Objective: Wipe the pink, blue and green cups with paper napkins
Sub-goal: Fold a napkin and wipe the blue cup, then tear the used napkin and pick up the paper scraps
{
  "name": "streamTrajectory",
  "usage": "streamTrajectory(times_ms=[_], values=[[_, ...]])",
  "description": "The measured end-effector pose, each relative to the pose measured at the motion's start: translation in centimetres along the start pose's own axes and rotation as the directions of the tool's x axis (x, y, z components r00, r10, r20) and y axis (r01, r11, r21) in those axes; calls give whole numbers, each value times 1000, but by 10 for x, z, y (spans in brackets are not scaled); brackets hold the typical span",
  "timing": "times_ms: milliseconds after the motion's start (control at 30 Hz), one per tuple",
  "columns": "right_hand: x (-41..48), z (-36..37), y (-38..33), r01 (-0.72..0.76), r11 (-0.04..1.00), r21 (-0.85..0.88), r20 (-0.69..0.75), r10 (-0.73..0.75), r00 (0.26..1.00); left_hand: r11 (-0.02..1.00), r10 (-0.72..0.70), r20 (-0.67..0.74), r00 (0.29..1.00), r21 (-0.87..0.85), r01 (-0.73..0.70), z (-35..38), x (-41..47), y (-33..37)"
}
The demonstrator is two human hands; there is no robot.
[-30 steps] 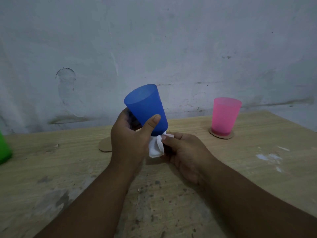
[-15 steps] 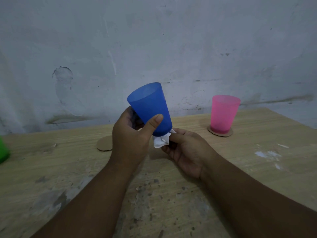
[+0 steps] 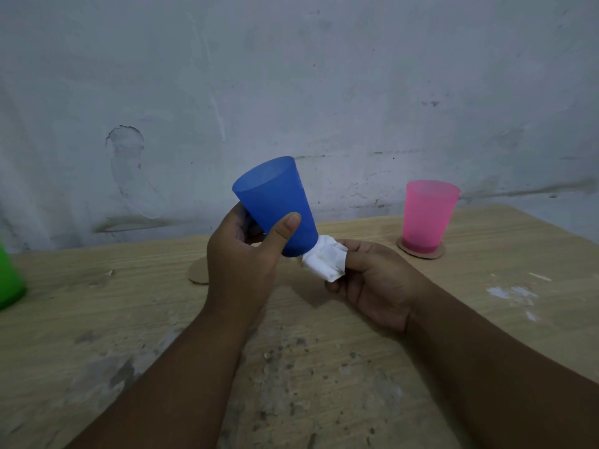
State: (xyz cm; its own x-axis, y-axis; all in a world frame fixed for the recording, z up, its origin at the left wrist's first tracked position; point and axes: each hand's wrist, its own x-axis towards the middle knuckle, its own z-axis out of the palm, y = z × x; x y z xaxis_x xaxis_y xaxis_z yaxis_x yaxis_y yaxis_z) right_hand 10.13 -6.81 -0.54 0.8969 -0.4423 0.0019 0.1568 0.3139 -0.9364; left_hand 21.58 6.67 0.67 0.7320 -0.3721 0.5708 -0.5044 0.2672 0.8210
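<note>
1. Table (image 3: pixel 97 335) ran across the frame, wall (image 3: pixel 291 76) right behind its far edge.
2. Left hand (image 3: pixel 241 264) held one cup (image 3: pixel 275 205) above table centre, tilted, mouth up and to the left, base down and to the right.
3. Napkin (image 3: pixel 325 260) touched that cup's base on its right side, pinched in right hand (image 3: pixel 372 280).
4. Right hand sat right of and slightly below the left hand.
5. Second cup (image 3: pixel 428 215) stood upright far right, on a coaster (image 3: pixel 421 251), near the wall.
6. Third cup (image 3: pixel 8 280) stood at far left edge, partly out of frame.
7. Another coaster (image 3: pixel 198 273) lay on the table, partly hidden behind the left hand.
</note>
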Motion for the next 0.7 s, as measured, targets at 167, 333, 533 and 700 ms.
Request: streamTrajectory(times_ms=[167, 333, 533, 700], values=[[6, -7, 1, 57, 998, 34, -155, -51, 987, 994, -17, -82, 996, 108, 26, -14, -2, -6], [7, -5, 5, 120, 941, -316, -303, -220, 927, 972, -66, -115, 991, 216, 90, -23, -9, -10], [2, -9, 7, 165, 763, -625, -324, -446, 834, 954, -125, -99, 987, 260, 147, -24, -11, -13], [3, -11, 6, 188, 778, -599, -356, -469, 808, 942, -196, -86, 977, 259, 211, -26, -10, -18]])
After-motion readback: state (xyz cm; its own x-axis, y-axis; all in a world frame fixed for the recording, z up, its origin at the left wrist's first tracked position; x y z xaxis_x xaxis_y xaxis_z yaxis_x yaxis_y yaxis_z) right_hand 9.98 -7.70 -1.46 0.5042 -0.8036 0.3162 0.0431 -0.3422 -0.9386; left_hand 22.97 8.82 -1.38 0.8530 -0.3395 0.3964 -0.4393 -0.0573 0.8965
